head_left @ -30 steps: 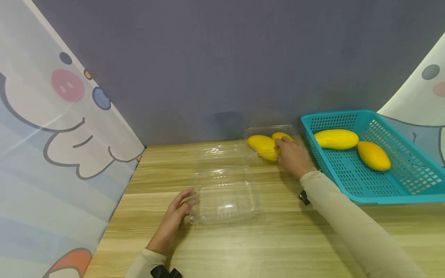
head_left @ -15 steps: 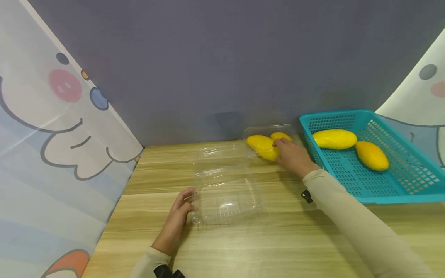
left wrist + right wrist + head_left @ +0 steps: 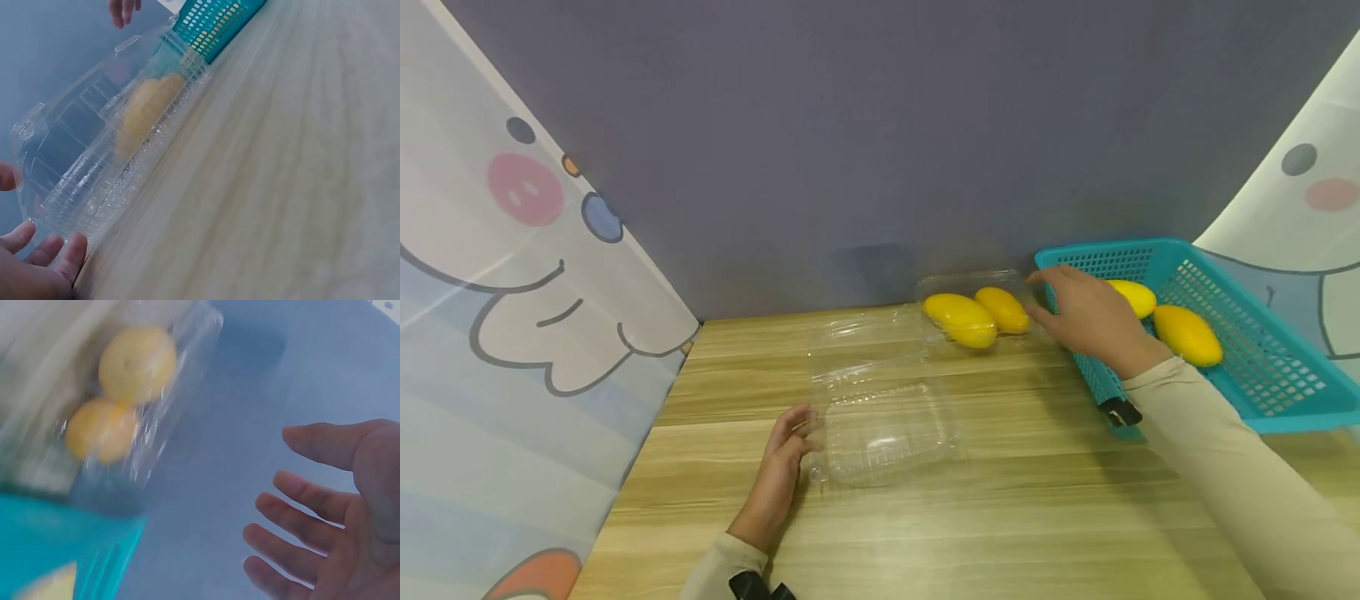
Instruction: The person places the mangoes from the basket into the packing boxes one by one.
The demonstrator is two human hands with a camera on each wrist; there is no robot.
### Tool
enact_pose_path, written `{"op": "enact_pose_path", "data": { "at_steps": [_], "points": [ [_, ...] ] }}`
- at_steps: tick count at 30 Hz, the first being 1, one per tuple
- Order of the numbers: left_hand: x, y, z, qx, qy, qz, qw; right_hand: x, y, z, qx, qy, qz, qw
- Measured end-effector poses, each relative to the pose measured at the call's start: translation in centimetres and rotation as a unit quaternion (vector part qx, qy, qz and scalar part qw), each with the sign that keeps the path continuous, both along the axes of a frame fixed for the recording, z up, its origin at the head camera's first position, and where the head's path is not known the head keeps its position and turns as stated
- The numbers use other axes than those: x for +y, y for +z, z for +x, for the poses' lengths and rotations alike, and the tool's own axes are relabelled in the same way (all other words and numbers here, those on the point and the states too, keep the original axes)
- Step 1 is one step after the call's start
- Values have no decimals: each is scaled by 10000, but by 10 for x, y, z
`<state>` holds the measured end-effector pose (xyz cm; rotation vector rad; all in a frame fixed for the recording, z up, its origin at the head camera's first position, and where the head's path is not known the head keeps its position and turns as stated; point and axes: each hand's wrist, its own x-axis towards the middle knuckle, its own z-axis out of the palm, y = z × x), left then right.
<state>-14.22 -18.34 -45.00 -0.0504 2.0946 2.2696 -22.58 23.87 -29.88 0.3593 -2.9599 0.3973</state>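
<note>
Two yellow mangoes point(image 3: 961, 320) lie side by side in a clear plastic clamshell box point(image 3: 973, 282) by the back wall. A second clamshell box point(image 3: 887, 446), lid laid back, sits nearer the front with nothing in it. At its left edge is my left hand point(image 3: 777, 471), fingertips against the plastic. My right hand point(image 3: 1090, 317) hovers over the left rim of the turquoise basket point(image 3: 1285, 367), just right of the packed box. Its fingers spread in the right wrist view and hold nothing. Inside the basket are a yellow fruit point(image 3: 1133, 297), partly behind this hand, and an orange-yellow mango point(image 3: 1187, 335).
A grey wall point(image 3: 865, 150) closes off the back of the wooden table point(image 3: 910, 542). Printed cartoon sheets point(image 3: 535, 275) flank both sides. The basket stands at the right, close beside the packed box.
My right hand has let go of the second mango in the back box and moved right, over the basket's rim. The left hand stays at the front box's edge.
</note>
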Motion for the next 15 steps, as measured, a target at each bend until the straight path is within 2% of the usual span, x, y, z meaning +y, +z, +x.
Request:
{"op": "enact_pose_path", "data": {
  "at_steps": [5,11,15],
  "points": [
    [1,-5,0,142,74,210,9997,36,2,-16,-353,-254,153,9989],
    [4,-8,-2,263,178,416,9986,81,-16,-34,-716,-569,331,9953],
    [6,-9,-3,255,259,359,9987,106,-30,-43,-781,-553,337,9948]
  ]
}}
